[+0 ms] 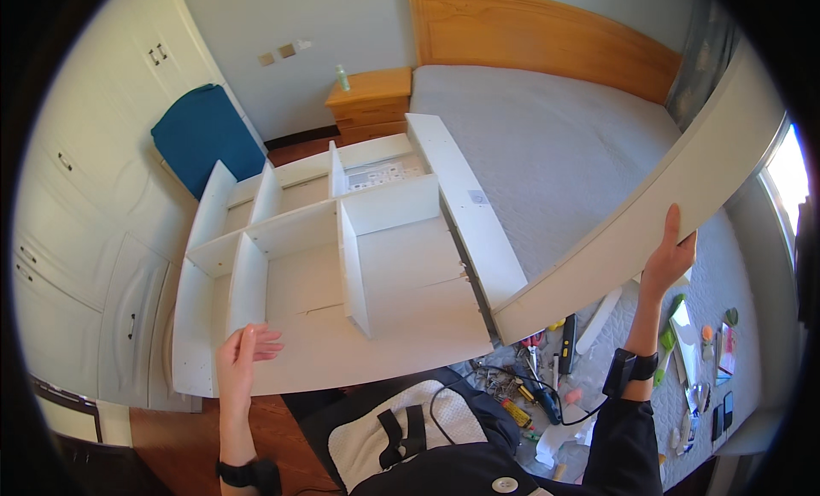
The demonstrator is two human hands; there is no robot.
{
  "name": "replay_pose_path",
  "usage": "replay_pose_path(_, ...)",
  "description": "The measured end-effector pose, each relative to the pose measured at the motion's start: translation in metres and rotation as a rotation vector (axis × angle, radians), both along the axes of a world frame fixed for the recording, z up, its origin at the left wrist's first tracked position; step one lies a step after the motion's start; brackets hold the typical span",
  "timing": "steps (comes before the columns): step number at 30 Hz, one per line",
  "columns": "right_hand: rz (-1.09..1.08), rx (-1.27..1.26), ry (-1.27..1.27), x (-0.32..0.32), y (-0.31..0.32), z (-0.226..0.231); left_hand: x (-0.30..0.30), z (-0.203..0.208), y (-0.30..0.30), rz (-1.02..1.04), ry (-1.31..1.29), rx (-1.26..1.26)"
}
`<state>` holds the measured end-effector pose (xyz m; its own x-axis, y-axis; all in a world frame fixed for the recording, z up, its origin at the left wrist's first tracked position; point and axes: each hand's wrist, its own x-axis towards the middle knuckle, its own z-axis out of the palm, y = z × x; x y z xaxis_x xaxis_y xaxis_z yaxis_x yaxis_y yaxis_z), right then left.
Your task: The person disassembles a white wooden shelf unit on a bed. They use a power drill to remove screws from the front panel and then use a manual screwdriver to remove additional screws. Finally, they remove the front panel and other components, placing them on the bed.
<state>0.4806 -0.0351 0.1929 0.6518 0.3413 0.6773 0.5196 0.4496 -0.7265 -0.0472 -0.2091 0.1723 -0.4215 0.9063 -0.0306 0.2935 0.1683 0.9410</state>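
Note:
A white partly assembled shelf unit (256,220) lies on its back in front of me, with several upright dividers and open compartments. My left hand (248,355) is over its near left edge, fingers stretched out and holding nothing. At the right, my right hand (668,255) grips a long white board (615,218) by its lower edge, the thumb up its face. The board slants from near the unit's front right corner up past the bed. Another long white board (465,197) runs along the unit's right side. A printed sheet (384,175) lies in a far compartment.
A bed with a grey cover (547,146) stands at the right. Scattered on it are a screwdriver (516,412), a black-and-yellow tool (568,344), a cable and phones (723,412). A wooden nightstand (369,88), a blue-covered chair (207,137) and white wardrobes (102,154) stand beyond.

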Motion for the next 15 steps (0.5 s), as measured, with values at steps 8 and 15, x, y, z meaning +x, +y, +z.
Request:
replay_pose_path(8, -0.041, -0.053, 0.077, 0.004, -0.001, 0.0, 0.035, -0.009, 0.038, -0.19, 0.018, 0.021)
replay_pose_path(15, 0.033, -0.014, 0.166, -0.004, -0.003, 0.012, 0.065, -0.033, 0.064, -0.31, 0.188, 0.096)
